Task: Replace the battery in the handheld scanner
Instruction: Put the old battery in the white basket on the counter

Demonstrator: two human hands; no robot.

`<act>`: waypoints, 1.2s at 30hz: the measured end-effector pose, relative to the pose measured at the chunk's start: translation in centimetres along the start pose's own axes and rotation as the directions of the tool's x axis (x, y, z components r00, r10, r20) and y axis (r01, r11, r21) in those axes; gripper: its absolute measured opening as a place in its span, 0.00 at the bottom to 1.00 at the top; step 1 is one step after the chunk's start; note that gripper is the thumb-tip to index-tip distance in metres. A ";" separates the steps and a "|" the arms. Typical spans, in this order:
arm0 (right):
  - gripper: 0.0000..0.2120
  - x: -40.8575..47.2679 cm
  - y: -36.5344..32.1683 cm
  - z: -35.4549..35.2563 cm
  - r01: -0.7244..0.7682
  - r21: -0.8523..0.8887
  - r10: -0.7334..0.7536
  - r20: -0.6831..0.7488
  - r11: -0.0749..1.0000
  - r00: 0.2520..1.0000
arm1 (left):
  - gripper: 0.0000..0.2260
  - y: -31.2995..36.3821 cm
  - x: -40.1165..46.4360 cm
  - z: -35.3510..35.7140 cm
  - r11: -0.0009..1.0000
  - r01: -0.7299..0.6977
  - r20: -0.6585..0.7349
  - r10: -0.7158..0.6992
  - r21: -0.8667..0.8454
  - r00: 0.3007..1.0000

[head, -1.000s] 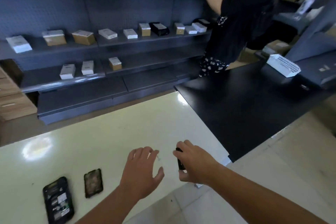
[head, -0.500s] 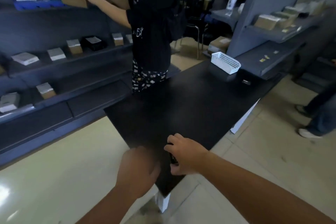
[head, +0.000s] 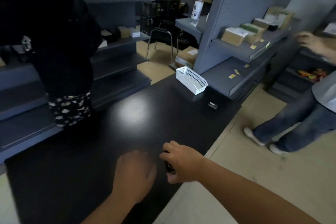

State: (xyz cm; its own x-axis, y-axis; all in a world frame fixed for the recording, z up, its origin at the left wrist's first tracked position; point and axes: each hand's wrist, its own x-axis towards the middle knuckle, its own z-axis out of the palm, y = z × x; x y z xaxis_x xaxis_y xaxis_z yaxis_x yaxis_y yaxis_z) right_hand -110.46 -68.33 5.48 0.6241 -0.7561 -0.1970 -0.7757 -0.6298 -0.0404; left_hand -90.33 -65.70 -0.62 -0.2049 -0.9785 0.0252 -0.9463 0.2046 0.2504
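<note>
The right hand [head: 181,163] is curled closed around a small dark object [head: 169,166], held just above the near part of the black counter [head: 136,114]. Only a narrow dark edge shows between the fingers and thumb; it is judged to be a battery, but the view does not confirm this. The left hand [head: 135,172] hovers beside it, palm down and loosely relaxed, holding nothing.

The handheld scanner cannot be identified with certainty. A small dark item [head: 212,105] lies on the far right part of the counter, just beyond a white perforated basket [head: 192,82]; it is too small to name. No other candidate device is visible on the counter.

Step in hand: transport of the held object along the counter, judged to be part of the battery exchange. No compartment is in view, so progress on the exchange cannot be read.

Next move: set down or exchange the held object at the far end, near the basket. This calls for a forward reach with the right hand, while the left hand stays free to steady the device or take the replacement part. Two bystanders stand close to the counter; keep the reach clear of them
</note>
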 end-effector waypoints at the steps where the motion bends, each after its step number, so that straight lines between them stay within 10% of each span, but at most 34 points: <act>1: 0.25 -0.1 2.5 0.1 0.008 -0.005 -0.008 0.000 1.000 1.000 | 0.26 1.5 1.8 0.5 1.000 0.001 -0.017 -0.001 0.007 1.000; 18: 0.24 -1.3 43.7 -1.5 0.135 -0.011 -0.136 -0.062 0.991 0.989 | 0.27 27.1 28.9 6.9 0.981 0.180 -0.103 -0.172 0.067 0.980; 36: 0.24 16.6 65.8 1.8 0.187 0.084 -0.180 -0.087 0.979 0.980 | 0.27 29.5 50.5 14.0 0.946 0.324 -0.037 -0.324 0.011 0.945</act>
State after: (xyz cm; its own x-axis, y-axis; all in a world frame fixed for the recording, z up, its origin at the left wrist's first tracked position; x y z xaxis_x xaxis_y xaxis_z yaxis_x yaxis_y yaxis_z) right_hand -151.36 -121.99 -2.18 0.7592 -0.6431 -0.1003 -0.6503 -0.7430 -0.1585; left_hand -132.10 -108.66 -5.51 0.1221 -0.9923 -0.0214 -0.9642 -0.1237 0.2345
